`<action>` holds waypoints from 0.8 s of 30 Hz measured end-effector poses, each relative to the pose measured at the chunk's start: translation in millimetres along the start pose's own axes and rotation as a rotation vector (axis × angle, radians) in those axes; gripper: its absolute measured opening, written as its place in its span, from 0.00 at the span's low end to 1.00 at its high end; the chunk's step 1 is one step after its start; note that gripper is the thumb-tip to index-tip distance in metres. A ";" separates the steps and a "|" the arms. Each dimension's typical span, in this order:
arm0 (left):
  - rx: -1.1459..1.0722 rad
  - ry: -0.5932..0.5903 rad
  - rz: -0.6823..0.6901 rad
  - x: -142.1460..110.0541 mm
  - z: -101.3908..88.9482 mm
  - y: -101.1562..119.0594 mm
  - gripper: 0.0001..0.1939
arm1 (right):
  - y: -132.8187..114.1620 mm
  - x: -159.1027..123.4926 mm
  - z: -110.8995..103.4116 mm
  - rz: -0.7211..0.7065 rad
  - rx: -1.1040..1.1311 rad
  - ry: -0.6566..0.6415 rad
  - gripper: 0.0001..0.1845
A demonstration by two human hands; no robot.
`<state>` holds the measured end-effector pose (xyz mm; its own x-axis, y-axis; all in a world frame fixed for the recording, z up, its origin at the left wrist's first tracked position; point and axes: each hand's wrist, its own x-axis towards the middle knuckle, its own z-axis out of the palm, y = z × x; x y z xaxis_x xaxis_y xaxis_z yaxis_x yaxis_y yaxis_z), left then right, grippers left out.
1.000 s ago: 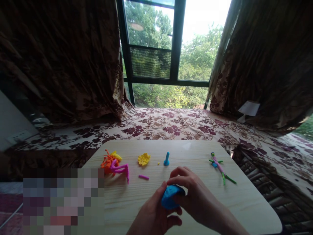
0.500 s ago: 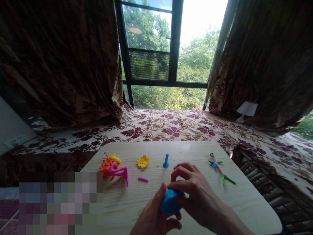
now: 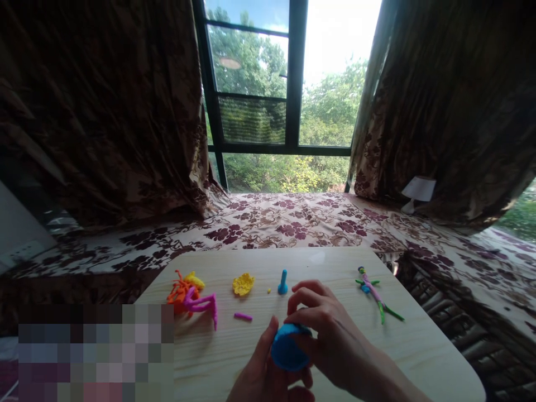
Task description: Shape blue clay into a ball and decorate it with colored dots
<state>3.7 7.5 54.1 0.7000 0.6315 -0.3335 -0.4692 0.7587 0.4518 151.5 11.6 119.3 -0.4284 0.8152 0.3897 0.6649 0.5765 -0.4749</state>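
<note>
Holding rounded, bright blue lump (image 3: 288,353) | left hand (image 3: 260,371) cupping it | right hand (image 3: 323,324) pinching it

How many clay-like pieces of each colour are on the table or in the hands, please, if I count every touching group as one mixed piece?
Blue: 2 (held piece, peg)
Yellow: 2 (ruffled piece, tiny bit)
Magenta: 1 (short stick)
Mixed: 2 (orange-magenta-yellow group, pink-and-green figure)
Total: 7
</note>
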 end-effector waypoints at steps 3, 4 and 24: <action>0.028 0.044 -0.037 1.5 -3.1 0.6 0.25 | -1.8 0.6 -2.6 0.010 -0.016 -0.013 0.07; 0.026 0.050 -0.035 2.1 -3.8 0.6 0.25 | -2.6 0.8 -3.4 0.005 -0.018 -0.018 0.07; 0.001 0.234 0.020 6.7 -5.1 2.6 0.17 | 9.6 5.5 4.0 0.013 0.150 -0.041 0.10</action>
<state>4.5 14.5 48.8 0.5466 0.6667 -0.5067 -0.4812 0.7453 0.4616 153.1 21.8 113.6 -0.4466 0.8227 0.3518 0.5732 0.5649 -0.5936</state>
